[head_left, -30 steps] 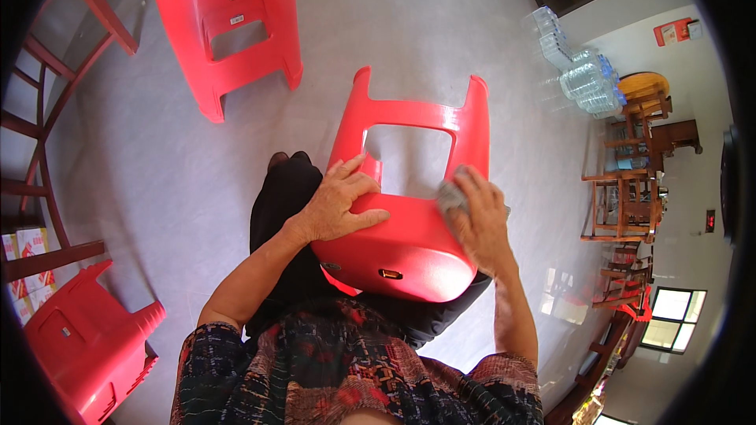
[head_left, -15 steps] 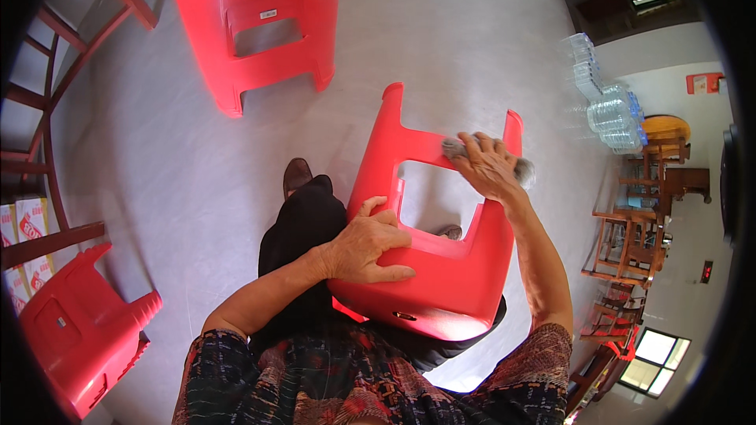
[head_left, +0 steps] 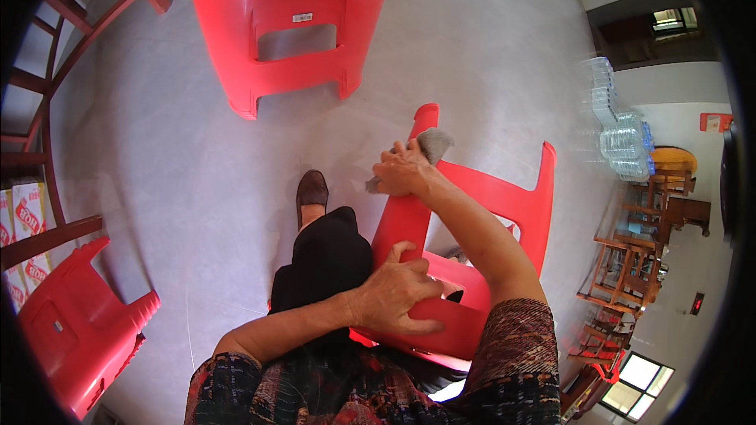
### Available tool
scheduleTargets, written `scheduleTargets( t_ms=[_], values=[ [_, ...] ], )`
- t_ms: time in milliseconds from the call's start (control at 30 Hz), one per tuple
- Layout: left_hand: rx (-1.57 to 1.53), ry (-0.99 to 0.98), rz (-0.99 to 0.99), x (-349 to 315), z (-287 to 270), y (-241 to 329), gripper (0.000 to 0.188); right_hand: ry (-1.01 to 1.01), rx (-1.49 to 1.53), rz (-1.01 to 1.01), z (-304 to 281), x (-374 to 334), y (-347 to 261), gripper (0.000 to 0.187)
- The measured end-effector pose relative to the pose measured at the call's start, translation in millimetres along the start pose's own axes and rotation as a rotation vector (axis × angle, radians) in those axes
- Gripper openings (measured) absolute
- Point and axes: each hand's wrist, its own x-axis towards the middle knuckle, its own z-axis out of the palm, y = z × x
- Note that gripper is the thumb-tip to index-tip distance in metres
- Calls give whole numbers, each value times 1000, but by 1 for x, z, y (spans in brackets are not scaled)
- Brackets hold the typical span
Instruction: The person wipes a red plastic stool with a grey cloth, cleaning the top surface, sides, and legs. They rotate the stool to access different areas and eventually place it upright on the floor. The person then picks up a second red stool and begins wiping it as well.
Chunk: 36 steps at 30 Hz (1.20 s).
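Note:
A red plastic stool (head_left: 496, 191) lies tipped across my lap, with its legs pointing away from me. My left hand (head_left: 396, 293) grips its side near the seat end, thumb and fingers spread around the plastic. In my right hand (head_left: 404, 171) is a grey cloth (head_left: 434, 144), pressed over the left leg of the stool. Part of the cloth sticks out on both sides of my fingers. My right forearm crosses over the stool and hides some of its opening.
Another red stool (head_left: 224, 24) stands ahead on the grey floor (head_left: 189, 181). A further red stool (head_left: 79, 323) lies at the lower left, beside printed cartons (head_left: 27, 212) and dark red wooden furniture (head_left: 98, 27). Bottle packs (head_left: 626, 149) and wooden chairs (head_left: 626, 267) line the right.
My right hand has moved left with the cloth, from the crossbar by the right leg to the left leg. The stool has turned and shifted slightly right; my left hand stays on it.

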Motion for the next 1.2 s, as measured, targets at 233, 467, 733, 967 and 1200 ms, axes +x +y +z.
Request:
scheduleTargets(
  t_ms=[233,467,733,967,1200],
  values=[
    [-62,12,-52,-2,1,-2,40,146,111,363,-2,34,80,36],
    [-124,-146,-119,1,-2,-3,44,102,-48,380,13,75,94,34],
    [-90,-106,-90,3,-7,-2,47,-207,-20,227,-16,31,34,40],
    [-15,17,1,1,2,-2,37,-97,-38,-100,-18,-57,-31,41],
    [73,-39,-9,-1,3,-2,38,430,107,246,10,-182,-1,37]
  ],
)
